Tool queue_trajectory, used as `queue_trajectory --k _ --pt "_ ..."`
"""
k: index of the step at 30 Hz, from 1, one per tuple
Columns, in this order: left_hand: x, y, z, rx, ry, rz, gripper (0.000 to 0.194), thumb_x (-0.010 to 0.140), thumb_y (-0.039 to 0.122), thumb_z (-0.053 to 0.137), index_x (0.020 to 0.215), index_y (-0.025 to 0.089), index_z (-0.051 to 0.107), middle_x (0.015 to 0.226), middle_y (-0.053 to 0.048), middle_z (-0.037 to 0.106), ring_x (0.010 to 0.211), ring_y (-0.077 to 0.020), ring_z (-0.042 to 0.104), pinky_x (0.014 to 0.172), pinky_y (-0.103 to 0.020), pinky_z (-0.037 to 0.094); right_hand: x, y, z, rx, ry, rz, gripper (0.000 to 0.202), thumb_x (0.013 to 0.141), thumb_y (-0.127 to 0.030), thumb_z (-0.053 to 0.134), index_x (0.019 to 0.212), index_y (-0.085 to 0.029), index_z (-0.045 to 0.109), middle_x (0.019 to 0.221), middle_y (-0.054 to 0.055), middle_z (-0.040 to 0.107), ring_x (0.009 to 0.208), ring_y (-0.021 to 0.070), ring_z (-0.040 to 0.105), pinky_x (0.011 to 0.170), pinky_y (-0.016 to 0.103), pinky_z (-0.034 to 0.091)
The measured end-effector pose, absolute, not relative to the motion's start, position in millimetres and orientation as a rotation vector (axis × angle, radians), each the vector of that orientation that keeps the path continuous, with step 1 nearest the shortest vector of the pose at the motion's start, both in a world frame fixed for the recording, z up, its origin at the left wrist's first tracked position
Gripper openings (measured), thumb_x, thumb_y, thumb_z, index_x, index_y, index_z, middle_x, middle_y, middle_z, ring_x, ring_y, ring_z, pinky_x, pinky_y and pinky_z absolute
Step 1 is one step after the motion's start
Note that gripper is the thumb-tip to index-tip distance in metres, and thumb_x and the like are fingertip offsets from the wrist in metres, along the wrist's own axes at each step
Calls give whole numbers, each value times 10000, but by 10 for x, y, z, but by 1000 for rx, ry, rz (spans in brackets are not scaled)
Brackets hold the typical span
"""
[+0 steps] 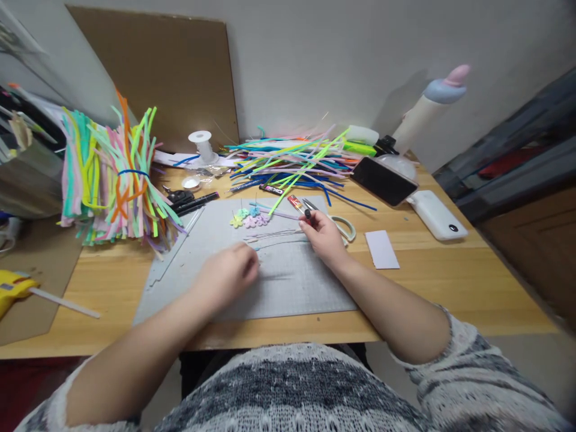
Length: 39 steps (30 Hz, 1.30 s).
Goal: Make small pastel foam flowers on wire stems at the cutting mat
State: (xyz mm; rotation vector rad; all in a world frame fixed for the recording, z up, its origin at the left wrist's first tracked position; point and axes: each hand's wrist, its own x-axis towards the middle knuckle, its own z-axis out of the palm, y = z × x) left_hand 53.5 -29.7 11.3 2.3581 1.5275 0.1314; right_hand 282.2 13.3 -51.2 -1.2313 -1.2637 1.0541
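Observation:
My right hand (324, 239) is above the right side of the grey cutting mat (288, 294), its fingers pinched on a small object with a black end (308, 213); its kind is unclear. Lower on the left, my left hand (231, 270) is closed and slightly blurred, with its fingertips turned away from view. Between the hands lie several thin wire stems (279, 239), one with a blue tip. Beyond them sits a cluster of small pastel flowers (252, 221) in yellow, green, blue, pink and purple. Scissors (345, 229) lie partly behind my right hand.
A bundle of fuzzy pipe cleaners (103, 174) stands at left; loose pipe cleaners (288, 159) pile along the back. A yellow glue gun (15, 291) lies far left. On the right are a phone (384, 180), a white card (381, 249) and a white rounded device (436, 215).

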Motion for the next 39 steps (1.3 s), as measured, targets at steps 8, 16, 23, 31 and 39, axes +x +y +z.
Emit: queue_trajectory --k 8,16,23,31,39 --pt "903 -432 -149 2605 1248 -94 188 901 293 476 963 173 606 977 -109 651 787 -223 629 598 -321 426 2971 171 -413 -1401 -1712 667 100 810 -266 547 851 -187 595 830 48 578 785 195 541 725 329 430" --pt "636 55 -110 2429 1653 186 331 868 384 555 1163 234 559 1290 -78 557 1057 -257 608 729 -332 466 2969 90 -336 -1593 -2189 441 288 790 -263 623 1073 -229 665 1211 68 592 998 231 602 762 324 453" --pt "566 158 -273 2397 1535 231 172 870 329 536 974 231 632 1088 -62 631 1003 -233 604 746 -324 459 2975 91 -374 -1582 -2286 454 275 784 -140 574 1017 -243 678 1136 29 655 1005 216 620 733 307 446" --pt "376 182 -211 2316 1640 189 153 878 284 482 840 233 621 982 -44 664 901 -223 615 682 -305 424 2784 113 -448 -1488 -2176 544 272 780 -107 550 981 -241 674 1074 34 671 991 204 623 763 302 459" --pt "158 246 -119 2232 1739 196 148 829 343 552 843 226 641 971 -44 674 859 -222 614 718 -308 429 2897 141 -405 -1474 -2053 571 284 795 -109 515 1001 -213 681 1131 62 659 1025 214 617 855 337 473"
